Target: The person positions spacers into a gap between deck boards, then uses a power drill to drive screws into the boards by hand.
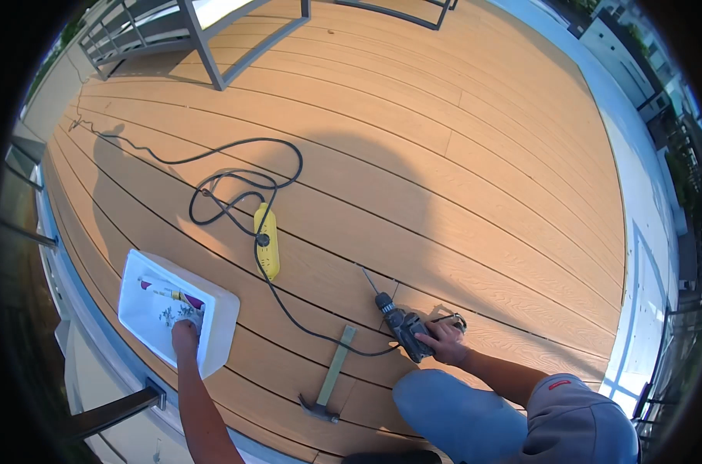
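Observation:
My right hand [445,344] is wrapped round a dark corded power drill [405,331] low over the deck, right of centre. Its long thin bit [370,280] points away and to the left. My left hand [184,334] reaches into a white open box [223,329] at the lower left; its fingers are hidden among a heap of small grey pieces [168,315], too small to name. Beside that heap lies a purple-and-white tool [165,291] with a yellow band. Between my hands rests a claw hammer [338,370] with a pale green handle, its head toward me.
A yellow power strip [267,243] lies mid-deck, with the drill's black cord [289,313] plugged in and another cable [247,141] looped behind it. Grey metal frames [212,54] stand at the far left. A metal rail [119,410] is near my left arm. Wooden deck boards [482,193] stretch ahead.

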Tool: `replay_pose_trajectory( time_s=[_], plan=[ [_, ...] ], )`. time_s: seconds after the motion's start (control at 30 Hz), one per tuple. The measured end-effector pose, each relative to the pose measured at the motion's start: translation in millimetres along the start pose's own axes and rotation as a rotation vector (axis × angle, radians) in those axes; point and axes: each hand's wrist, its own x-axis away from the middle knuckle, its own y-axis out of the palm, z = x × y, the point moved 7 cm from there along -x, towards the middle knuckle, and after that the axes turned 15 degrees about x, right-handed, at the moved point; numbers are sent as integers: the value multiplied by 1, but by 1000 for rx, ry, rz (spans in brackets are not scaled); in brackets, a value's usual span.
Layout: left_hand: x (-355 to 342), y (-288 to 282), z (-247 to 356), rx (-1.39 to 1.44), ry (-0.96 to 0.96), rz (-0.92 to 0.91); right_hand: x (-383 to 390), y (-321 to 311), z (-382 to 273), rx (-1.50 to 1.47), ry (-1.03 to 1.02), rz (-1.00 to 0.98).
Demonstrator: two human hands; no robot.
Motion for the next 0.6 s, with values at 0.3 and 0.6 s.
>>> replay_pose_trajectory(
  time_s=[0.3,0.6],
  plan=[
    [-16,3,8,181,314,252,9,1,3,-15,79,-72],
    [-16,-9,-3,887,-205,-23,8,7,-2,-6,98,-179]
  ],
)
